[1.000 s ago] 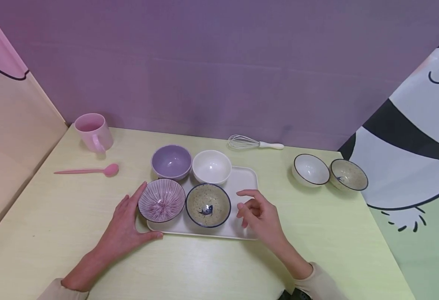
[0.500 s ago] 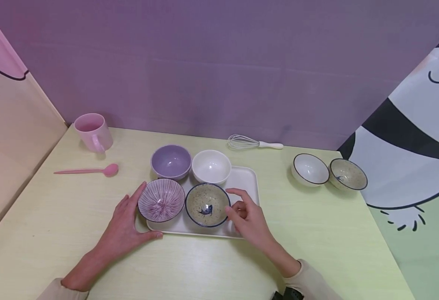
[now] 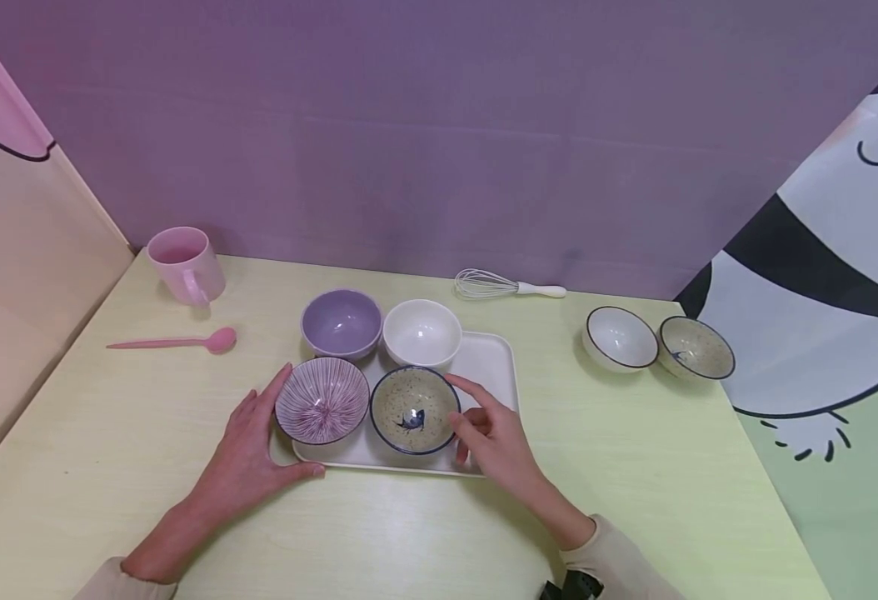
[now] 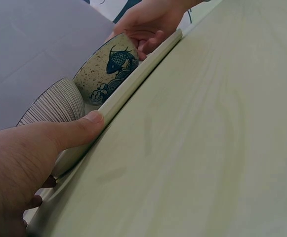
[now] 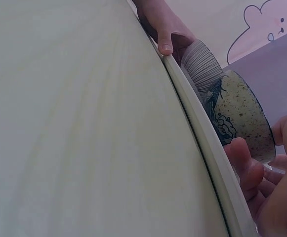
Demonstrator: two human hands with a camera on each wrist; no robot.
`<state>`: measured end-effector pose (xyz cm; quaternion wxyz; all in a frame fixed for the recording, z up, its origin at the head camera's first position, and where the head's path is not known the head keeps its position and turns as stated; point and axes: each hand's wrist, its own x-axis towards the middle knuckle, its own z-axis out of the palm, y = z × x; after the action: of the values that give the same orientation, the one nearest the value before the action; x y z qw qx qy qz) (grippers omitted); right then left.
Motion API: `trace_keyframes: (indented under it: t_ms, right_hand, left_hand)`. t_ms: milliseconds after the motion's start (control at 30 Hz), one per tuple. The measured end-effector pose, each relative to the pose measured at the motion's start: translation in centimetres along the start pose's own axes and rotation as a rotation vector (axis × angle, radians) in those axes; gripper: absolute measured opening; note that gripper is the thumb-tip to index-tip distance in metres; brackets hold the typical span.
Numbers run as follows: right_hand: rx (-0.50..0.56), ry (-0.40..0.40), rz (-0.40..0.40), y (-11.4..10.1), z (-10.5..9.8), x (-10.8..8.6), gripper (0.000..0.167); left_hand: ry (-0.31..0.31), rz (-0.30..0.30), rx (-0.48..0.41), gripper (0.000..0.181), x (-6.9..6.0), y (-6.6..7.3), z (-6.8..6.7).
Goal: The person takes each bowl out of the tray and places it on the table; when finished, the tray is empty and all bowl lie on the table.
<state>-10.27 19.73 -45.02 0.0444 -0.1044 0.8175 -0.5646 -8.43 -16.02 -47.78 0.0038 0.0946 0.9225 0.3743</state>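
On a white tray (image 3: 480,354) stand a purple bowl (image 3: 341,323), a white bowl (image 3: 422,333), a purple-striped bowl (image 3: 322,400) and a speckled bowl (image 3: 415,410) with a blue fish. My left hand (image 3: 247,450) holds the tray's front-left corner, thumb along the front rim and fingers beside the striped bowl (image 4: 59,103). At the speckled bowl's right side, my right hand (image 3: 502,437) grips it with index finger and thumb at the rim and the other fingers curled. In the right wrist view that bowl (image 5: 242,113) hides part of the fingers.
A pink mug (image 3: 187,267) and a pink spoon (image 3: 177,342) are at the left. Behind the tray lies a whisk (image 3: 506,286). Two more bowls, one white (image 3: 621,339) and one speckled (image 3: 697,350), stand side by side at the right. A purple backdrop (image 3: 424,150) closes the table's back edge.
My right hand has moved left from over the tray's right part to the speckled bowl, its index finger and thumb coming to the rim. The left hand and the bowls look unmoved.
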Motion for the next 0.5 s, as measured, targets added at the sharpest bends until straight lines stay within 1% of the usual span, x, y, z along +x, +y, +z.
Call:
trace_keyframes:
  t_ms: [200, 400, 500]
  right_hand:
    - [0.032, 0.028, 0.012, 0.1, 0.21, 0.08, 0.054]
    - [0.062, 0.065, 0.072, 0.01, 0.41, 0.01, 0.056]
    - [0.056, 0.086, 0.087, -0.23, 0.41, -0.07, 0.056]
  left_hand:
    - [0.002, 0.0, -0.006, 0.143, -0.01, -0.03, 0.0]
    - [0.001, -0.003, -0.006, 0.143, -0.04, -0.11, 0.07]
    - [0.0, -0.007, -0.002, 0.144, -0.04, -0.1, 0.09]
